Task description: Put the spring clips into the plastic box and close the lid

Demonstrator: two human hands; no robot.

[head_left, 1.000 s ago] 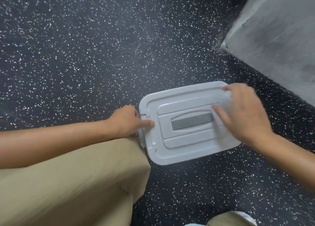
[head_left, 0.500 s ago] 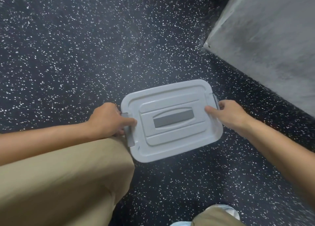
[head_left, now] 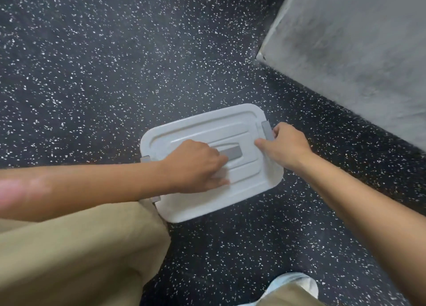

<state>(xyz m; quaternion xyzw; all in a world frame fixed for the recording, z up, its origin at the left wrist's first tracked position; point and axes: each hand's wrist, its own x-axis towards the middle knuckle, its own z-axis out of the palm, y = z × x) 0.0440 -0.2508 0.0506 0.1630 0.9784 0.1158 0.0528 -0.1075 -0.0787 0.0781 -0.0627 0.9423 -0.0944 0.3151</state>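
The lid (head_left: pixel 244 121) of the plastic box is shown in plain white, unpatterned. A grey rectangular inset (head_left: pixel 232 154) is seen at its centre, partly covered by the left hand (head_left: pixel 196 167). Grey latches are marked at both short ends: one (head_left: pixel 267 130) under the grip of the right hand (head_left: pixel 285 144), one (head_left: pixel 145 159) behind the left wrist. The floor (head_left: pixel 92 75) is rendered black, speckled with white flecks. Khaki trousers (head_left: pixel 80 248) and a mottled grey wall (head_left: pixel 357 52) are included.

Box: white plastic box (head_left: pixel 207 199) on speckled dark floor (head_left: pixel 92 75), lid (head_left: pixel 253 179) on.
Left hand (head_left: pixel 193 167): fingers curled at grey centre handle (head_left: pixel 231 154).
Right hand (head_left: pixel 285 144): gripping grey side latch (head_left: pixel 266 130) — thumb on lid.
Foreground: khaki trouser leg (head_left: pixel 80 255).
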